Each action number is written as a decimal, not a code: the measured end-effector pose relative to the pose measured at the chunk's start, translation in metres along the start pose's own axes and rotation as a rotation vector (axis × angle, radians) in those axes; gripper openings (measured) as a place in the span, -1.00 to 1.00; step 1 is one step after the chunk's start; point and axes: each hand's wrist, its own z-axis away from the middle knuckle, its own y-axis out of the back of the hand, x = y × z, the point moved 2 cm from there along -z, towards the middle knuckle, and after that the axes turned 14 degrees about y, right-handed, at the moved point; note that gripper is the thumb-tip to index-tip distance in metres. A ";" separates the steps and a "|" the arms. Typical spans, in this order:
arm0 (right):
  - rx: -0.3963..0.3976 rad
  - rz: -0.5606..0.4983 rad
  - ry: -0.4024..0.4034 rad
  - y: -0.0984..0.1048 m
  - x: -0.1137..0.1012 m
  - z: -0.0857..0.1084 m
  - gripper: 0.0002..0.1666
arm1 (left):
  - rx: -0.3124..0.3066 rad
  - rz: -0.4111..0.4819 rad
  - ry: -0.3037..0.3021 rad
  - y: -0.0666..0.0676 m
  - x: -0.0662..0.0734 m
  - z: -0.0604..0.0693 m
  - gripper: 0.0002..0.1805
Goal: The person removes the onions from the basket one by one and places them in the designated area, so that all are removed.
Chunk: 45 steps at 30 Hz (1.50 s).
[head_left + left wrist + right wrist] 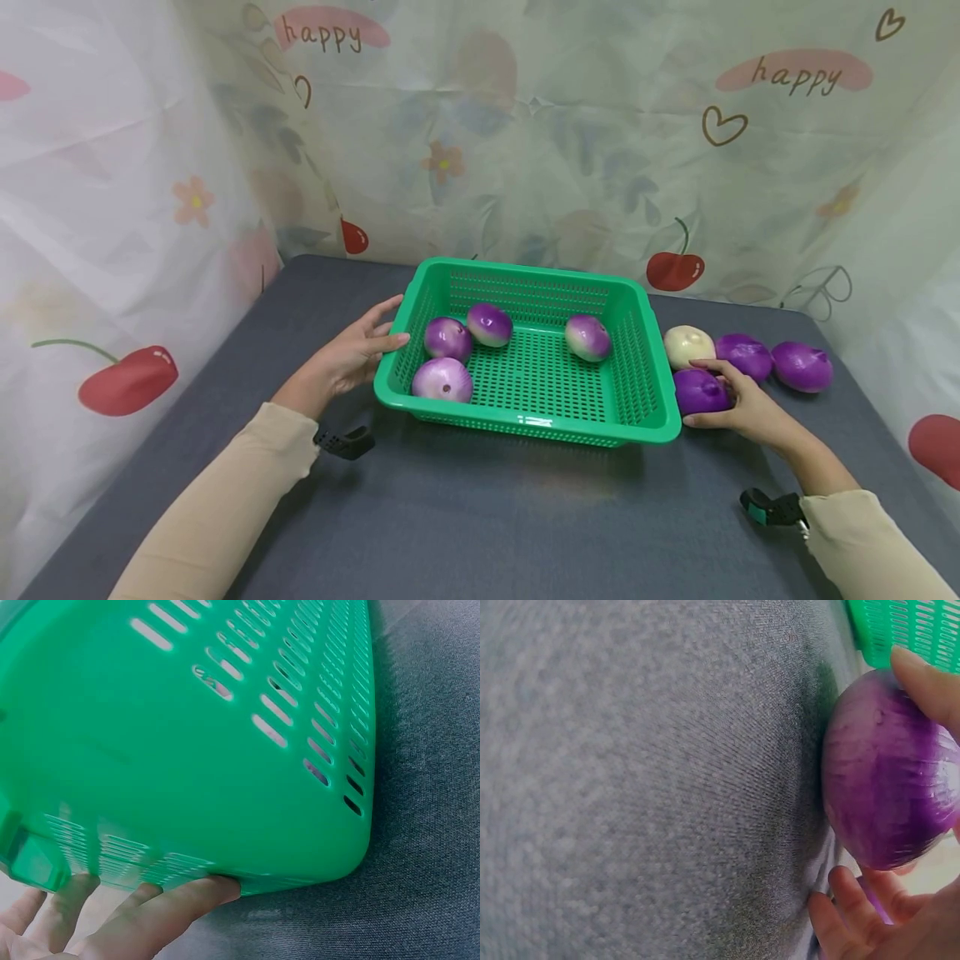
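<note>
A green plastic basket [525, 423] with slotted walls stands on the dark table, several purple-and-white onions [442, 381] inside it. My left hand [352, 354] holds the basket's left side, thumb at the rim; in the left wrist view its fingers [161, 915] touch the outer wall. Just right of the basket, my right hand [742, 404] grips a purple onion [699, 392] between thumb and fingers. The right wrist view shows this onion [885, 772] close to the cloth; whether it touches is unclear. Beside that hand lie a whitish onion [686, 343] and two purple onions [801, 367].
A grey-dark cloth [480, 517] covers the table. Patterned curtains [525, 167] hang behind it and along both sides. A thin cable [825, 287] shows at the back right corner.
</note>
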 end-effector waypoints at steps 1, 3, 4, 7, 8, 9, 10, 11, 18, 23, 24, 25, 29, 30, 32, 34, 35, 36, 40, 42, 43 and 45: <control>-0.002 -0.003 -0.001 0.000 0.000 0.000 0.00 | 0.001 0.000 0.001 0.000 0.000 0.000 -0.14; -0.004 -0.008 -0.001 0.000 -0.001 0.001 0.00 | 0.001 -0.001 0.001 0.000 0.000 0.000 -0.14; -0.004 -0.010 -0.001 0.000 -0.001 0.001 0.00 | 0.000 0.000 0.001 0.000 0.000 0.000 -0.14; -0.003 -0.010 0.004 0.000 0.000 0.001 0.00 | -0.003 0.000 -0.002 0.000 0.000 0.000 -0.14; -0.003 -0.010 0.003 0.000 0.001 0.001 0.00 | -0.003 0.000 -0.002 0.000 0.000 0.000 -0.15; -0.003 -0.009 0.004 0.000 0.001 0.001 0.00 | -0.003 -0.001 -0.002 0.000 0.000 0.000 -0.15; -0.004 -0.011 0.004 0.000 0.002 0.001 0.00 | -0.004 0.001 -0.002 0.000 0.000 0.000 -0.14; -0.006 -0.013 0.003 0.000 0.002 0.001 0.00 | -0.003 -0.001 -0.001 0.000 0.000 0.000 -0.14; -0.015 -0.029 -0.037 0.008 -0.002 0.002 -0.03 | 0.001 -0.004 0.004 0.000 0.000 0.000 -0.14; -0.024 -0.018 -0.040 0.024 -0.013 -0.001 -0.12 | 0.000 -0.013 -0.001 0.000 0.000 0.000 -0.15; -0.025 -0.020 -0.041 0.029 -0.016 -0.003 -0.14 | -0.001 -0.014 -0.002 0.000 0.000 -0.001 -0.15; -0.022 -0.025 -0.041 0.033 -0.019 -0.005 -0.16 | -0.001 -0.015 -0.003 0.001 0.000 -0.001 -0.15; 0.011 -0.011 -0.044 0.049 -0.039 -0.017 -0.22 | -0.001 -0.022 -0.007 0.001 -0.001 -0.001 -0.15; 0.026 0.002 -0.049 0.052 -0.046 -0.021 -0.23 | -0.001 -0.025 -0.008 0.001 -0.001 -0.001 -0.15; 0.058 0.030 -0.044 0.058 -0.060 -0.029 -0.26 | -0.002 -0.028 -0.011 0.001 -0.001 -0.001 -0.14; 0.088 0.051 -0.036 0.061 -0.074 -0.038 -0.30 | -0.006 -0.030 -0.014 0.001 -0.001 0.000 -0.14; 0.098 0.048 -0.029 0.062 -0.081 -0.042 -0.31 | -0.007 -0.030 -0.015 0.001 -0.001 0.000 -0.14; 0.110 0.038 -0.019 0.062 -0.087 -0.048 -0.32 | -0.008 -0.032 -0.015 0.001 -0.001 0.000 -0.14; 0.135 0.000 0.035 0.057 -0.113 -0.070 -0.36 | -0.007 -0.034 -0.014 0.001 -0.001 0.000 -0.14; 0.135 -0.023 0.060 0.053 -0.124 -0.081 -0.36 | -0.006 -0.032 -0.014 0.001 -0.001 0.000 -0.14; 0.132 -0.030 0.070 0.050 -0.129 -0.087 -0.35 | -0.004 -0.030 -0.013 0.001 -0.001 0.000 -0.15; 0.112 -0.055 0.092 0.044 -0.136 -0.098 -0.33 | -0.008 -0.028 -0.012 0.001 -0.001 0.000 -0.15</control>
